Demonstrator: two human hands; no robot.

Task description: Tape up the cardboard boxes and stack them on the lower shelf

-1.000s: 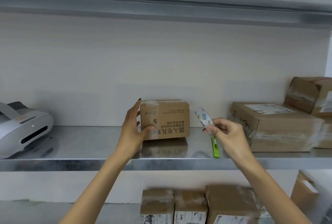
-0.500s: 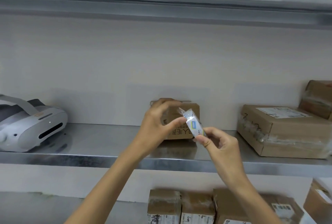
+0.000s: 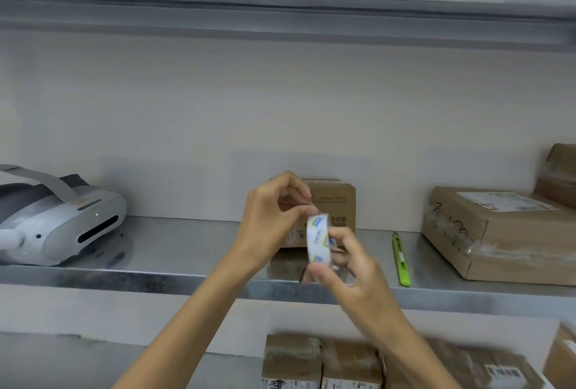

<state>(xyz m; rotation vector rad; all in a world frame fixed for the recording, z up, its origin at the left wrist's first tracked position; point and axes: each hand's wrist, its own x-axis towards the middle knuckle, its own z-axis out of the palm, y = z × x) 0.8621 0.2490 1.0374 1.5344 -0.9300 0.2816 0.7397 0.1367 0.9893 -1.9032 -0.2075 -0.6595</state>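
Observation:
A small cardboard box [image 3: 338, 201] with printed text stands on the metal middle shelf [image 3: 187, 251], partly hidden behind my hands. In front of it my right hand [image 3: 352, 270] grips a roll of clear tape [image 3: 318, 239] with a white, blue and yellow core. My left hand [image 3: 271, 217] pinches at the top edge of the roll with thumb and forefinger. Several taped boxes [image 3: 349, 363] stand side by side on the lower shelf.
A white VR headset [image 3: 59, 220] lies at the shelf's left end. A green utility knife [image 3: 401, 260] lies right of the small box. A larger taped box [image 3: 498, 232] with a label sits at the right, another box [image 3: 558, 170] behind it.
My left hand has let go of the small box and come to the tape roll. My right hand has turned the roll upright and lowered it slightly.

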